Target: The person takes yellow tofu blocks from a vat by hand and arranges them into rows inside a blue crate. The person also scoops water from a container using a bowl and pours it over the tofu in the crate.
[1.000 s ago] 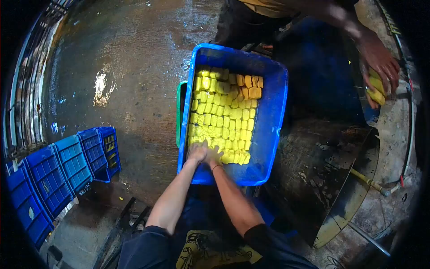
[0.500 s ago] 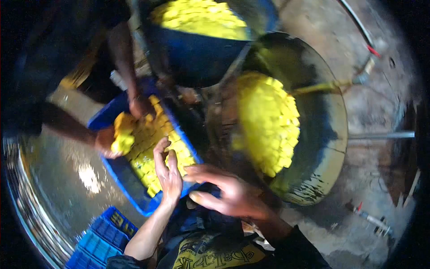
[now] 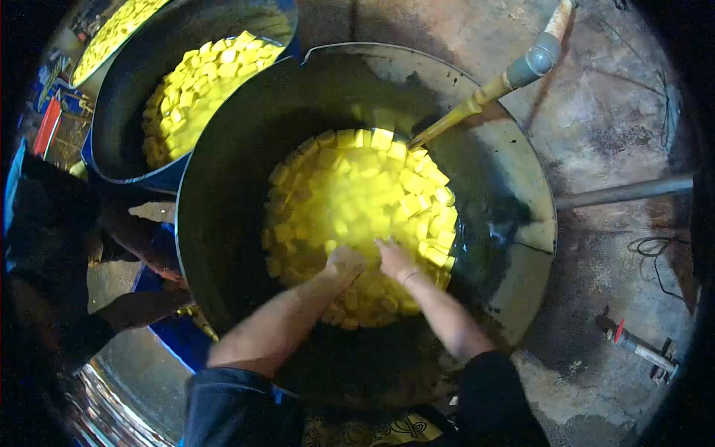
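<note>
A large round vat (image 3: 514, 272) holds yellow liquid crowded with yellow blocks (image 3: 412, 181) that look like tofu. Both my hands reach down into it from the near side, a small gap apart. My left hand (image 3: 346, 264) is at the liquid's surface among the blocks, knuckles up, its fingers turned down and hidden. Beside it, my right hand (image 3: 397, 261) stretches its fingers toward the middle, with a thin band at the wrist. No block shows in its fingers. Cloudy liquid blurs the blocks around both hands.
A pipe (image 3: 477, 100) slants over the vat's far right rim. A second vat (image 3: 119, 134) of yellow blocks stands at the upper left. Another person's arms (image 3: 141, 309) reach over a blue crate (image 3: 179, 346) at left. A metal pipe (image 3: 625, 194) extends rightward.
My view has swung right, bringing the vat to the middle. Both hands have moved from above the blue crate's edge down into the vat.
</note>
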`<state>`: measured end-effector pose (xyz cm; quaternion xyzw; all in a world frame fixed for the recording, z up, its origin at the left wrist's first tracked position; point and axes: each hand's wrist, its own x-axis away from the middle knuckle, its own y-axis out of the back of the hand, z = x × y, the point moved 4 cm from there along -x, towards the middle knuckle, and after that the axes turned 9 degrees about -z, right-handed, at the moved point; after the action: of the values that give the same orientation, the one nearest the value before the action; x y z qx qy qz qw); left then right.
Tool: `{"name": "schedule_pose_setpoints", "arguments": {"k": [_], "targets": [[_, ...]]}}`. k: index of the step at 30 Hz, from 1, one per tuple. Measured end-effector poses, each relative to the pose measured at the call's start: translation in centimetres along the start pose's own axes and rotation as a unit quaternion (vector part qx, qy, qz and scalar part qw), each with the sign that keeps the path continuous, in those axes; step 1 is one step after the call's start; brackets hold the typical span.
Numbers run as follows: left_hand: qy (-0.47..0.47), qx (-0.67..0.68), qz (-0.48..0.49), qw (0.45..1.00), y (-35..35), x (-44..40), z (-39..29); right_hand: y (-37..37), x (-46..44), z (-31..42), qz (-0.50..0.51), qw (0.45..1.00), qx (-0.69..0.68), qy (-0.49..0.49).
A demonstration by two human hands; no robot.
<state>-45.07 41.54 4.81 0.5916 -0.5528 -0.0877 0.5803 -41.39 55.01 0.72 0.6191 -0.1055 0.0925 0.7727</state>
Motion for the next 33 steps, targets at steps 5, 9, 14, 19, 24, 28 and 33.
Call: {"name": "schedule_pose_setpoints", "arguments": {"k": [5,9,14,19,24,28,33], "targets": [[0.038,0.04,0.073,0.996,-8.3,-3.2,0.4,-4.8,-1.3,-0.8,0.099,0.994,0.028,-0.031],[0.049,0.085,0.099,0.99,-9.6,-3.4,1.6,-0.5,-3.4,-1.2,0.067,0.997,0.016,0.03],[0.061,0.129,0.135,0.981,-4.1,-2.9,2.9,4.8,-9.5,-3.7,0.272,0.92,-0.265,-0.1],[0.026,-0.029,-0.051,0.998,-3.2,-6.4,3.9,7.7,-18.5,-3.4,0.021,0.99,-0.136,-0.006],[0.027,-0.031,-0.007,0.999,-6.3,-9.6,6.9,3.4,-21.9,-1.4,-0.03,0.999,0.019,-0.011],[0.057,0.098,0.023,0.993,-5.7,-10.1,9.4,1.8,-22.1,-3.1,-0.008,0.995,-0.096,-0.035],[-0.047,0.095,0.095,0.99,-3.1,-6.9,9.6,5.0,-18.0,-5.8,0.068,0.865,-0.469,-0.167]]}}
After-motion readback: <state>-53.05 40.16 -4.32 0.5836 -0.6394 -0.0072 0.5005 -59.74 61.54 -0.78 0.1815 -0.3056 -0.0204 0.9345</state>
